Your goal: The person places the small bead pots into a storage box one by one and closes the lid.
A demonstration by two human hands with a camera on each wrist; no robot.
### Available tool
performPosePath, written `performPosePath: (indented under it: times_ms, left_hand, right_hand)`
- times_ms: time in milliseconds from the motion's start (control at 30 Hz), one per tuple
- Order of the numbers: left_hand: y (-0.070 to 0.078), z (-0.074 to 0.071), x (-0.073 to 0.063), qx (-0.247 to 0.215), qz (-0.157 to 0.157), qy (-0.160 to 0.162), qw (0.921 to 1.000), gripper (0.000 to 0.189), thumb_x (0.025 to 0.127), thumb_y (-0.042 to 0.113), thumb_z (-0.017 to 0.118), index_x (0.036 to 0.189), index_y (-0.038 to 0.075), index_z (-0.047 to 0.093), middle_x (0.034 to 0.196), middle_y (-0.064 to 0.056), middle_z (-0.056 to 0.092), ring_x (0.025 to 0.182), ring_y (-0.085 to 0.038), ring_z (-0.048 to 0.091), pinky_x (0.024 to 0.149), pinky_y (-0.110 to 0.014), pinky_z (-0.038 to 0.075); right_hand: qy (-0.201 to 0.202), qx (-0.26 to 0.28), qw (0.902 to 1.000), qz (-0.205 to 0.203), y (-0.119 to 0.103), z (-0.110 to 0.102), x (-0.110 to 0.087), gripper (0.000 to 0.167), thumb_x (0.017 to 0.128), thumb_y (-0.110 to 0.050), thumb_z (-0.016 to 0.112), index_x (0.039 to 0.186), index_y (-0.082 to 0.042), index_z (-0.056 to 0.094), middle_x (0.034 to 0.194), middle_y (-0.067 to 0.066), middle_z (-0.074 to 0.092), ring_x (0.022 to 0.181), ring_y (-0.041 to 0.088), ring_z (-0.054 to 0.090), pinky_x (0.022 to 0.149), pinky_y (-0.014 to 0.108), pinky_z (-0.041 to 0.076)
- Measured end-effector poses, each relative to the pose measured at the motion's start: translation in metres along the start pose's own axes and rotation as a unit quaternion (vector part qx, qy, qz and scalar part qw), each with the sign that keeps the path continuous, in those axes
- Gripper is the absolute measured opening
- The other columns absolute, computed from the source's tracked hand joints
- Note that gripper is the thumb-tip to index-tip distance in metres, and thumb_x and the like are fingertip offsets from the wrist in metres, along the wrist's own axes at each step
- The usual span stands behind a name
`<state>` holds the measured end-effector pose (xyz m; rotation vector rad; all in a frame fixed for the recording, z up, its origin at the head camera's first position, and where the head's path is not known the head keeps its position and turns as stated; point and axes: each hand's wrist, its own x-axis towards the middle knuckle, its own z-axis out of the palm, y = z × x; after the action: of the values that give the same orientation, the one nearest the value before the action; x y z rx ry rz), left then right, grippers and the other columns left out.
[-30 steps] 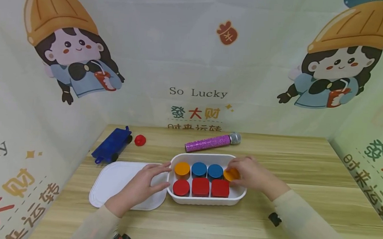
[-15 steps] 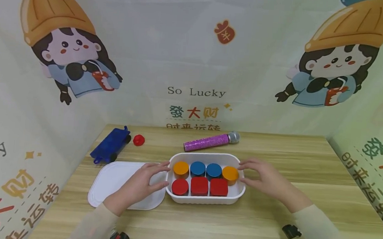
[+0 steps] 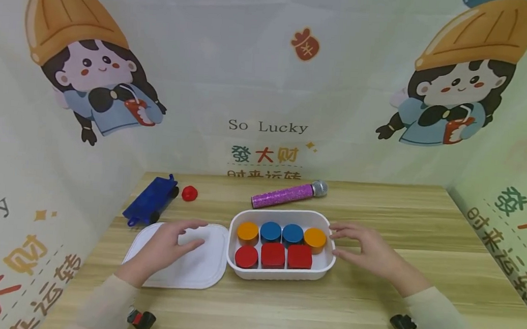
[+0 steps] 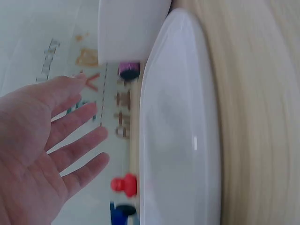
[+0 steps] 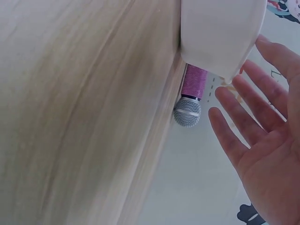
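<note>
My left hand (image 3: 166, 249) hovers above a white lid (image 3: 208, 267), its fingers spread and relaxed with nothing in them. To the lid's right stands a white oval-cornered box (image 3: 278, 276). Inside it, the back row has an orange cylinder (image 3: 247, 231), two blue cylinders (image 3: 270, 231) and another orange cylinder (image 3: 315, 239). The front row has a red round block (image 3: 246, 256) and two red square blocks (image 3: 273, 255). My right hand (image 3: 372, 251) is at the box's right end, fingers extended, its fingertips at the rim; whether each finger touches is unclear.
Behind the box lies a purple glittery microphone (image 3: 284, 195). A blue toy cart (image 3: 152, 198) with black wheels is at the back left, beside a small red knob-like piece (image 3: 190, 193). A printed cloth (image 3: 360, 156) borders the wooden table.
My right hand has let go of the right orange cylinder and drawn back to the box's right rim. My left hand has moved left, away from the box, over the lid.
</note>
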<state>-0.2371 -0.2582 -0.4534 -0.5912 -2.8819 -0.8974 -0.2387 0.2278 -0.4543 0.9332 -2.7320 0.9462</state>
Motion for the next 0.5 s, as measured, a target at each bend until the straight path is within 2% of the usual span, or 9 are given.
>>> performPosePath:
  times_ms: [100,233,500]
  left_hand:
    - [-0.019,-0.012,-0.004,0.006,-0.007,0.013,0.9999,0.037,0.095,0.015,0.076,0.131,0.009,0.070,0.124,-0.009,0.075,0.106,-0.028,0.073,0.091,-0.048,0.061]
    - [-0.042,-0.027,-0.010,0.021,-0.043,0.020,0.9987,0.034,0.095,0.013,0.075,0.129,0.009,0.072,0.120,-0.010,0.076,0.099,-0.025,0.073,0.082,-0.037,0.063]
    - [-0.077,-0.052,-0.034,0.071,-0.104,0.010,0.9920,0.021,0.096,0.012,0.072,0.116,0.005,0.075,0.110,-0.016,0.075,0.091,-0.026,0.069,0.072,-0.034,0.056]
  right_hand:
    - [0.005,0.003,1.0000,0.007,0.002,0.000,-0.002,0.029,0.092,-0.021,0.080,0.118,-0.010,0.076,0.141,0.011,0.066,0.131,0.039,0.061,0.110,0.061,0.047]
    - [0.013,0.001,0.9999,0.008,0.002,0.000,-0.005,0.029,0.092,-0.022,0.080,0.118,-0.011,0.076,0.141,0.010,0.066,0.130,0.038,0.062,0.108,0.060,0.049]
    - [0.012,0.017,0.9997,0.009,0.002,0.003,-0.005,0.031,0.093,-0.023,0.079,0.121,-0.011,0.074,0.144,0.011,0.064,0.127,0.037,0.064,0.097,0.051,0.059]
